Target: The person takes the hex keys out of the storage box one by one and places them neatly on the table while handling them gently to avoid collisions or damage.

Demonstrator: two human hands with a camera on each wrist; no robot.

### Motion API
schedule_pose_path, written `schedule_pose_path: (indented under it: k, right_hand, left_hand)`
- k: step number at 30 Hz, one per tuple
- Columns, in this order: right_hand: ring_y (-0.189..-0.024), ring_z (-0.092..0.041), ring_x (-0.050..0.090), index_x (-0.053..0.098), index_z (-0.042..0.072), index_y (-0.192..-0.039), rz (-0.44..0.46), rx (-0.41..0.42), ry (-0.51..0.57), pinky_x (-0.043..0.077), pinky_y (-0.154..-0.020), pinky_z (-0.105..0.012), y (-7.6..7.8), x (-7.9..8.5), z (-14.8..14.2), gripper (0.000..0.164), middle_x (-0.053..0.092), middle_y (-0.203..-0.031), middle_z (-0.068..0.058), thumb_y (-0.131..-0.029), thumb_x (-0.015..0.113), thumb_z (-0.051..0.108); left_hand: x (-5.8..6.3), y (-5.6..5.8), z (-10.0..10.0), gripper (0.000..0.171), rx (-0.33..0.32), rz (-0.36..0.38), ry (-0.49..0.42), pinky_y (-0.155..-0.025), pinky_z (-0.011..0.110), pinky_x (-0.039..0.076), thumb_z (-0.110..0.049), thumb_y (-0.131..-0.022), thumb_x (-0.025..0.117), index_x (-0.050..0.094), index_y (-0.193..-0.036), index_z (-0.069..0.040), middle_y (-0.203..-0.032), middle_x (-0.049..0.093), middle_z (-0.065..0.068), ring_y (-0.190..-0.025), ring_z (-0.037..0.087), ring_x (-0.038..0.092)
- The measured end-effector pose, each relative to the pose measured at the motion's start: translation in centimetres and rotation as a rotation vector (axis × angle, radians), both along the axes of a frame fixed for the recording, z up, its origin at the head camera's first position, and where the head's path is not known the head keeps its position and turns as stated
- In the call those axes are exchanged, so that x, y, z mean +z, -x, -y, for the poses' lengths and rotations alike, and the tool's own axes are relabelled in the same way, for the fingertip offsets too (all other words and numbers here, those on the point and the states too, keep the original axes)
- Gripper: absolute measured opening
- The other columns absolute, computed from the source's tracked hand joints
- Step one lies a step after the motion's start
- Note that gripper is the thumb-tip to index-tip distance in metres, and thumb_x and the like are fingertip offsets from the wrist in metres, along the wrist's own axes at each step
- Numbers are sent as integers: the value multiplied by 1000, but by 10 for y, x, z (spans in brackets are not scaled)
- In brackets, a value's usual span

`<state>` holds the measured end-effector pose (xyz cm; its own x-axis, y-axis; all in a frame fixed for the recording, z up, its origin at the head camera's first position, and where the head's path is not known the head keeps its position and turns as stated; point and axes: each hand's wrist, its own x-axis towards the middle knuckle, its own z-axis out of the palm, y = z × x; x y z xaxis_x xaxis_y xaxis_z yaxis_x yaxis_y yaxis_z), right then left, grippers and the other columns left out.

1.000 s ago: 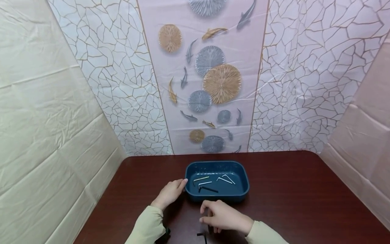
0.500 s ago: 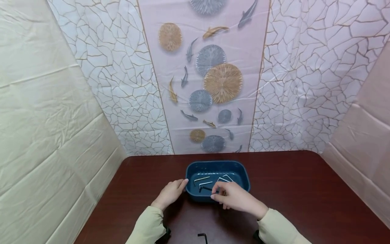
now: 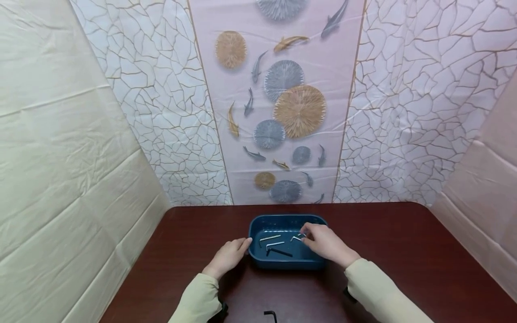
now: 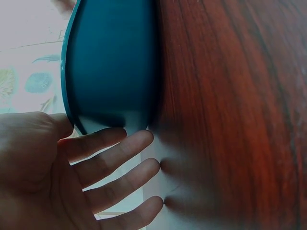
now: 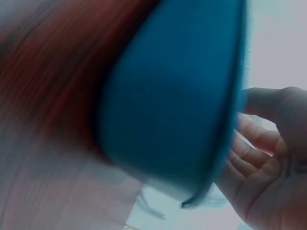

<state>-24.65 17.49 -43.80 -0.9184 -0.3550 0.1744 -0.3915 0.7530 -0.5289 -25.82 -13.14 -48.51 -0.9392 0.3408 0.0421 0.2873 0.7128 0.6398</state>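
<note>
A dark blue tray (image 3: 282,264) sits on the table with several L-shaped hex keys in it. A brass-coloured key (image 3: 269,237), a silver key (image 3: 275,244) and a black key (image 3: 280,253) lie at its left. My left hand (image 3: 229,255) holds the tray's left corner, thumb (image 4: 62,125) at the rim and index finger (image 4: 98,142) against the outer wall. Over the tray's right side, my right hand (image 3: 325,242) has thumb and index finger bent close together beside a silver hex key (image 3: 296,238). I cannot tell whether they pinch a key; the tray wall hides them in the right wrist view.
Another black hex key (image 3: 271,312) lies on the dark red wooden table (image 3: 379,251) near the bottom of the head view, partly cut off. Patterned cloth (image 3: 291,170) hangs behind the table, with pale cloth (image 3: 72,179) at the left side.
My right hand has moved from in front of the tray, where a dark thin thing showed at its fingers, up and right over the tray. The left hand stays on the corner.
</note>
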Motion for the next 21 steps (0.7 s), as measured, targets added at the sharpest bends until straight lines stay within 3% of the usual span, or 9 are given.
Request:
schedule_pose_path:
  k: [6, 13, 21]
  right_hand:
    - [-68, -10, 53, 65, 5, -106, -5, -10, -119, 47, -62, -31, 16, -16, -2, 21, 59, -83, 1, -86, 66, 11]
    - [-83, -19, 58, 65, 5, -105, -44, 2, -174, 48, -70, -37, 32, -24, 5, 22, 59, -94, -8, -83, 69, 9]
    - [-83, -19, 55, 65, 6, -104, 31, 6, -169, 47, -71, -37, 42, -38, 12, 23, 57, -93, -6, -83, 70, 12]
  left_hand:
    - [3, 0, -1, 47, 10, 18, 2, -81, 42, 47, -47, -98, 35, 63, -115, -13, -94, 64, -5, -88, 13, 60]
    - [3, 3, 0, 48, 12, -1, -4, -81, 42, 47, -49, -98, 34, 63, -114, -14, -93, 64, -6, -88, 12, 60]
    - [0, 0, 0, 46, 14, 10, 2, -79, 42, 47, -47, -98, 35, 64, -111, -15, -93, 64, -4, -85, 11, 58]
